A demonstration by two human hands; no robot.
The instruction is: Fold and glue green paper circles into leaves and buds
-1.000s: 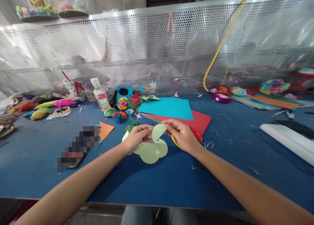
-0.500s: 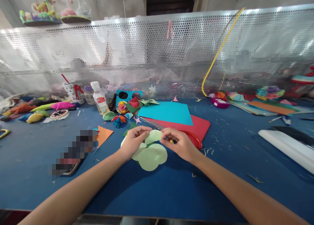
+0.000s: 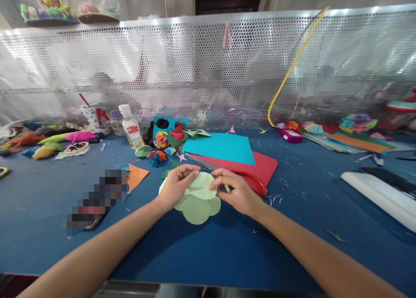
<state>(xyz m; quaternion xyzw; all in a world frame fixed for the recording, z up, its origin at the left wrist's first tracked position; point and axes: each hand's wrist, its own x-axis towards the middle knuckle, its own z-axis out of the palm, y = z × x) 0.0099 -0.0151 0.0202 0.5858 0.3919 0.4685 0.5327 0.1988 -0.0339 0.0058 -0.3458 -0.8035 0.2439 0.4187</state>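
Pale green paper circles [image 3: 196, 210] overlap in a petal-like cluster on the blue table. Above them, one light green paper circle [image 3: 204, 186] is pinched at its sides by both hands. My left hand [image 3: 178, 183] has thumb and fingers closed on its left edge, covering part of the cluster. My right hand [image 3: 232, 188] closes on its right edge. Just behind the right hand lie scissors with red handles [image 3: 256, 183], partly hidden by it.
A cyan sheet [image 3: 221, 147] and a red sheet [image 3: 268, 168] lie behind the hands. A phone [image 3: 97, 202] and an orange paper piece [image 3: 138, 176] are at left. A glue bottle [image 3: 131, 129] stands behind. A white object [image 3: 373, 194] lies at right.
The held circle, bent with only a narrow band showing before, now lies flatter and shows its full round face over the cluster. Both hands stay in nearly the same place.
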